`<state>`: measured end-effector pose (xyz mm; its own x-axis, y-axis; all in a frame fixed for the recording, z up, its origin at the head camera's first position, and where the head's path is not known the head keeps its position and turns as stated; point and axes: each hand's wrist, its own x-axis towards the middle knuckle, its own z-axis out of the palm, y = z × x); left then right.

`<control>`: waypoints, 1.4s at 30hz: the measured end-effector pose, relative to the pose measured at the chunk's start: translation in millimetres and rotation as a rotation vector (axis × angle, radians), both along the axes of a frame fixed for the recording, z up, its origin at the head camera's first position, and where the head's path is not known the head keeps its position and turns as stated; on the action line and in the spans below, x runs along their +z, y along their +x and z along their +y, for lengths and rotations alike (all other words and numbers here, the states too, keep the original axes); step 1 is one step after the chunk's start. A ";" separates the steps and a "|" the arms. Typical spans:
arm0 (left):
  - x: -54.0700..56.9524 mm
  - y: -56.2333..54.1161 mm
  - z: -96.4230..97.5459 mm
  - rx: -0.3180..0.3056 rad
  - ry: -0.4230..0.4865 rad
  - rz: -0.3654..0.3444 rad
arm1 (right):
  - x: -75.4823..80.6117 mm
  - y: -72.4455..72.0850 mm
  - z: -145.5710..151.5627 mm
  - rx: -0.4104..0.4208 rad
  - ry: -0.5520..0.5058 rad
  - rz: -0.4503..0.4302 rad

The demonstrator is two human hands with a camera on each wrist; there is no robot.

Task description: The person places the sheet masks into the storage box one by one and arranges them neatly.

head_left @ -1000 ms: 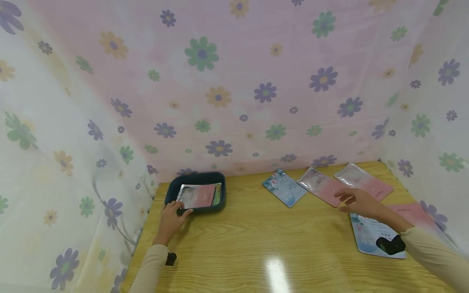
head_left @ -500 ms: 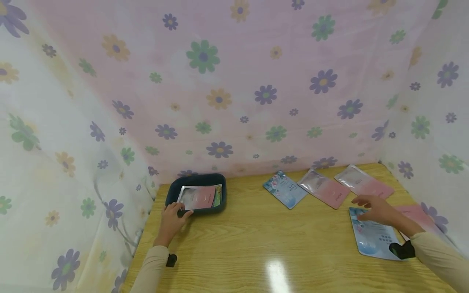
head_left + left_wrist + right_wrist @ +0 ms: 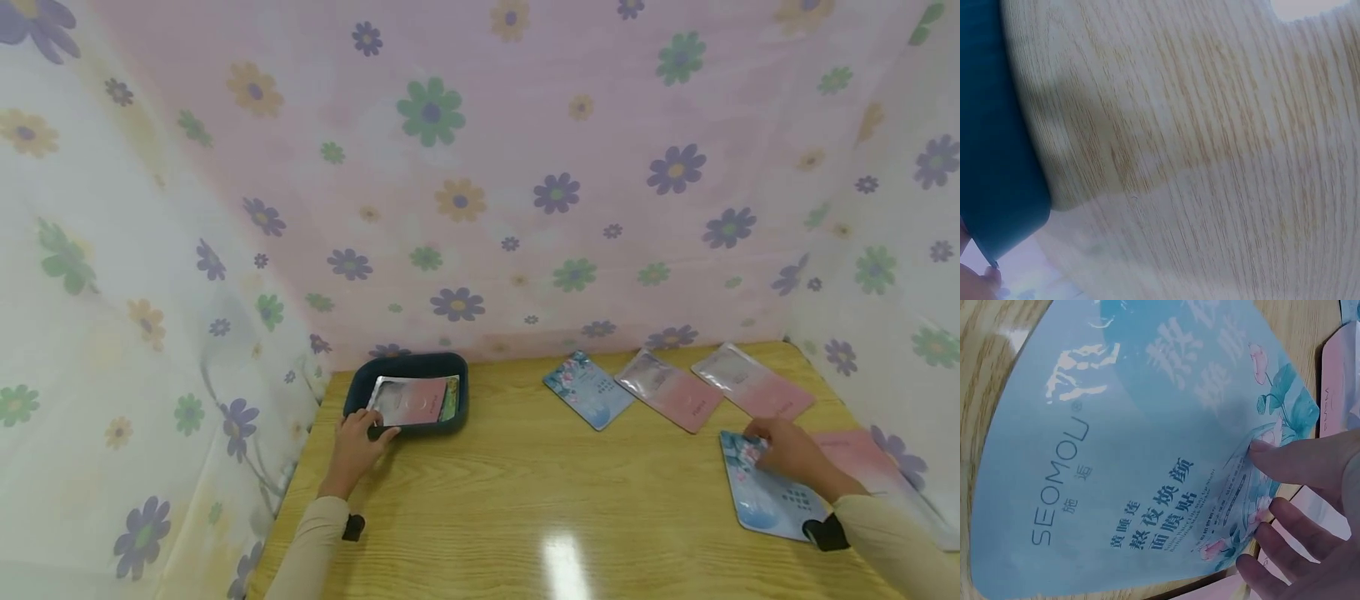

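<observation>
My left hand (image 3: 358, 450) holds the near left rim of a dark teal plastic basket (image 3: 461, 400), fingers over the edge. Inside lies a pink and silver sheet mask packet (image 3: 412, 402), with a greenish packet (image 3: 451, 398) showing beside it. In the left wrist view only the basket's outer wall (image 3: 997, 137) and some fingertips appear. On the right, my right hand (image 3: 798, 457) pinches the far edge of a light blue sheet mask packet (image 3: 757, 500). Its thumb (image 3: 1272, 456) lies on the printed lotus flowers while the other fingers are at the packet's edge.
Another blue packet (image 3: 588, 390) and two pink packets (image 3: 675, 392), (image 3: 750, 383) lie along the table's back. One more pink packet (image 3: 862, 458) is partly behind my right arm. The wooden table (image 3: 480, 500) is bounded by flowered cloth walls (image 3: 510, 167).
My right hand has moved right and nearer, from over a pink packet down to the near blue packet, which it now pinches. The left hand keeps its hold on the basket.
</observation>
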<state>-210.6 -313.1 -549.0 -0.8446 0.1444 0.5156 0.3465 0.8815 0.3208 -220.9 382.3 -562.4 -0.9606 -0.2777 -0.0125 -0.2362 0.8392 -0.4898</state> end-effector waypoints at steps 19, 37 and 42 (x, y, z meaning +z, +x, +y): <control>0.3 -0.4 -1.4 0.013 -0.025 0.015 | -2.4 15.0 -0.1 -0.072 -0.005 -0.036; 7.1 1.7 2.6 0.017 -0.023 -0.030 | 38.9 18.9 -29.8 0.062 -0.449 -0.542; 6.1 2.8 2.4 0.016 -0.009 -0.029 | 47.3 19.1 -43.0 0.137 -0.536 -0.617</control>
